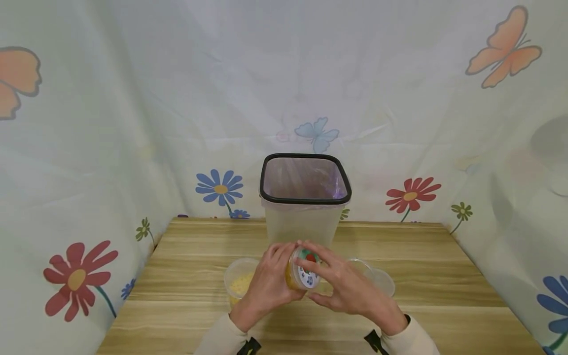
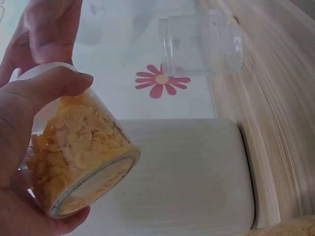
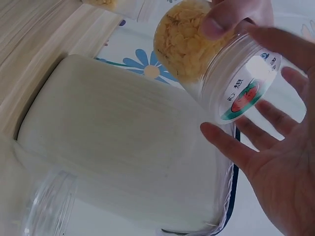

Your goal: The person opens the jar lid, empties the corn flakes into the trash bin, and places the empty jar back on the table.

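1. Head view: your left grip (image 1: 272, 278) covered one side of the flake jar (image 2: 78, 147) and part of a flake tub (image 1: 237, 278).
2. You held the jar above the worktop (image 1: 443, 296), left fingers curled round it.
3. Right grip (image 1: 350, 288): spread at the lid (image 3: 248, 93), contact unclear.
4. Long axis tilted; lid angled up toward you, slightly rightward.

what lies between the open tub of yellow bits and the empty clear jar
In the head view, the left hand, gripping a lidded jar of yellow flakes, and the right hand, at its lid, come between them, raised above the table.
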`<state>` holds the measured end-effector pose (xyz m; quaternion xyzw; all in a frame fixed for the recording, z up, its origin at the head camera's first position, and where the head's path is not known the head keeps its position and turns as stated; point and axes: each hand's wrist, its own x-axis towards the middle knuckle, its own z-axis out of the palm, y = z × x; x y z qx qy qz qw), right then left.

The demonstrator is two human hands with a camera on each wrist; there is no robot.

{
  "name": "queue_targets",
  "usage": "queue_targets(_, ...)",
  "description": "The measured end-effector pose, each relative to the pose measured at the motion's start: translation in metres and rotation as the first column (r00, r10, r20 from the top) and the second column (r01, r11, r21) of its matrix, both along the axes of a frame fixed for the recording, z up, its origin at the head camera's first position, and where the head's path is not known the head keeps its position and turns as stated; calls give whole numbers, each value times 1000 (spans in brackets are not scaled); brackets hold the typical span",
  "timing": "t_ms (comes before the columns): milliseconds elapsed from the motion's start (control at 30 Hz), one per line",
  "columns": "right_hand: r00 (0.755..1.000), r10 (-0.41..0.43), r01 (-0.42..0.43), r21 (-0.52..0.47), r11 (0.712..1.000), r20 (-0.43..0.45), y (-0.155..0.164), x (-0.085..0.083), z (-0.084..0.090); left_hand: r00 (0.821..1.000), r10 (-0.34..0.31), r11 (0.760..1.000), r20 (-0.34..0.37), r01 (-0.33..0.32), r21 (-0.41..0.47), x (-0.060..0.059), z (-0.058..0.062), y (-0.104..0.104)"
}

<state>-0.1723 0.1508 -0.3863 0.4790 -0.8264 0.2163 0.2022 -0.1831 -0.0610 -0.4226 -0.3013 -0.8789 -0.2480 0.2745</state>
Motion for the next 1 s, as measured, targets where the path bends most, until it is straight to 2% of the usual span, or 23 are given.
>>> queue_targets(100,996,-64,66,-35,997,59,-2,3,2,1000,19,1000,-19,-19,-5,0,-1,1)
queue_targets(200,980,-172,181,-81,980,102,-7,8,4,998,37,999,-47,-38,-10,1,-1,3)
queue_targets(300,942,-297,315,-110,943,154,-12,13,5,996,46,999,-76,-46,-5,0,-1,4)
queue_targets(400,893,-400,427,-107,898,205,-17,17,6,995,45,999,-84,-45,6,0,-2,5)
queue_targets(533,846,-476,509,-93,856,241,-25,21,9,996,45,999,-74,-44,13,0,-2,5)
queue_targets(667,818,-516,551,-88,830,253,-31,21,10,995,60,998,-80,-60,0,0,-2,6)
queue_targets(767,809,-527,564,-90,821,259,-33,19,9,992,76,997,-99,-78,-18,0,-2,6)
queue_targets(833,814,-522,558,-94,825,256,-34,18,9,990,86,995,-115,-90,-31,0,-2,7)
queue_targets(1000,858,-457,489,-103,866,234,-31,16,7,986,103,993,-132,-111,-52,1,-3,6)
